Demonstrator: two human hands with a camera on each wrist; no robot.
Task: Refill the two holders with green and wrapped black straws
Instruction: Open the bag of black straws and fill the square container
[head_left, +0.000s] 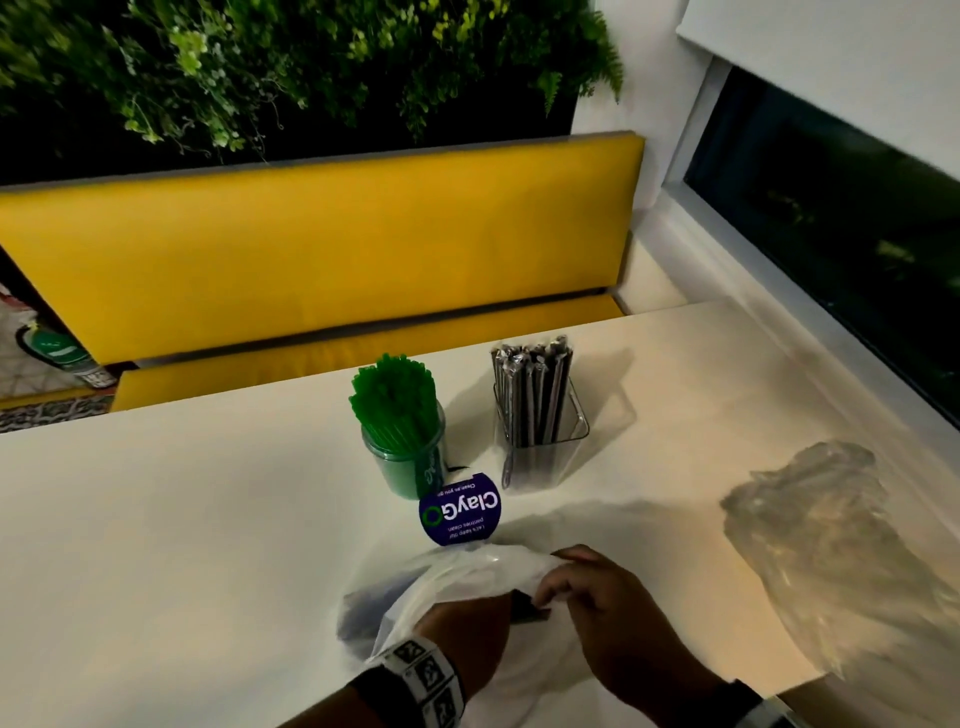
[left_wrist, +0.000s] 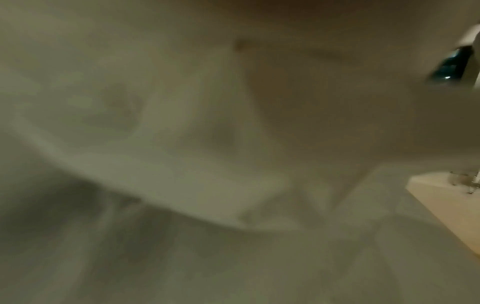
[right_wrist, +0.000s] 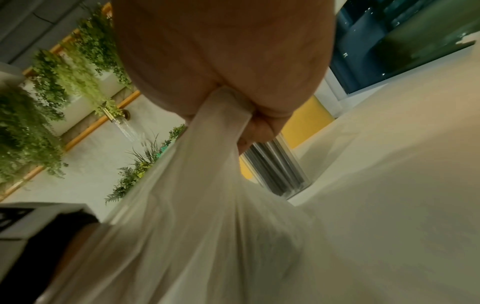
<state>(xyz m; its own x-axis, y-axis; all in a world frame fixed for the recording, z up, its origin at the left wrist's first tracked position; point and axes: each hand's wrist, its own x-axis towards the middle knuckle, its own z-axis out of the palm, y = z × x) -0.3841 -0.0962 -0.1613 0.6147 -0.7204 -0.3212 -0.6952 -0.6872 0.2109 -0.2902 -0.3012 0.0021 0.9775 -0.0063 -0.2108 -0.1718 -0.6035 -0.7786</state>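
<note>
writing: "clayg" with a green ring and small inverted lines, partly readable as "let's keep our pantries clean", is printed on 1 round purple sign (head_left: 459, 514), seen upside down at the table's middle.
holders: 2 are counted; 1 round jar (head_left: 404, 464) is filled with green straws (head_left: 392, 399), and 1 clear square holder (head_left: 541, 448) at its 3 o'clock is filled with wrapped black straws (head_left: 530, 391); they stand near but apart.
bags: 2 are counted; 1 white bag (head_left: 457, 574) lies at 6 o'clock, 1 crumpled clear bag (head_left: 826, 540) at 3 o'clock.
left hand (head_left: 467, 623): sunk in the white bag; its grasp cannot be told.
right hand (head_left: 597, 603): clenched on a gathered fold of the white bag, as seen from the right wrist.
edges: open table (head_left: 156, 519) surface is left at 9 o'clock; the far edge is met by a yellow bench (head_left: 311, 249).
</note>
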